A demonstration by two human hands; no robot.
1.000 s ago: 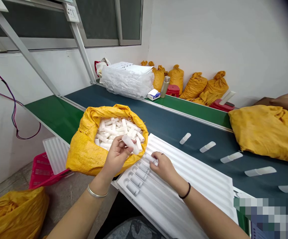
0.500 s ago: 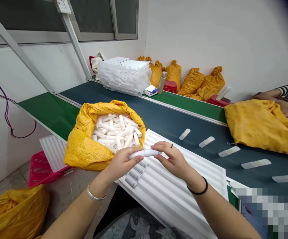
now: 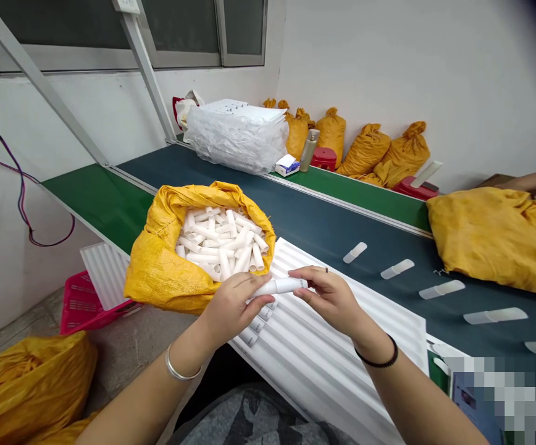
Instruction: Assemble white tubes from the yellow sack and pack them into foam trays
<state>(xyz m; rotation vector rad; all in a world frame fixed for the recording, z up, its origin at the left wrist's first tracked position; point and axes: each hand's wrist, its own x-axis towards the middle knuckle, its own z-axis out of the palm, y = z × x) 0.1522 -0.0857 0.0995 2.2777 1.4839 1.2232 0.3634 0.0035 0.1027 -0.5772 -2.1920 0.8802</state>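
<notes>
A white plastic tube lies level between my two hands, above the ridged white tray. My left hand is wrapped round its left end, which the fingers partly hide. At the right end, where small dark print shows, my right hand pinches the tube between thumb and fingers. Several printed tubes rest in the tray's grooves below my left hand. Just behind the left hand stands an open yellow sack full of loose white tubes.
Spaced tubes lie on the dark belt. Across it, a person's arm is by another yellow sack. A plastic-wrapped stack, small box and bottle stand behind. A pink basket sits lower left.
My right fingers have closed onto the tube's right end. The view has shifted slightly, and the other person's hands have moved right, partly out of sight.
</notes>
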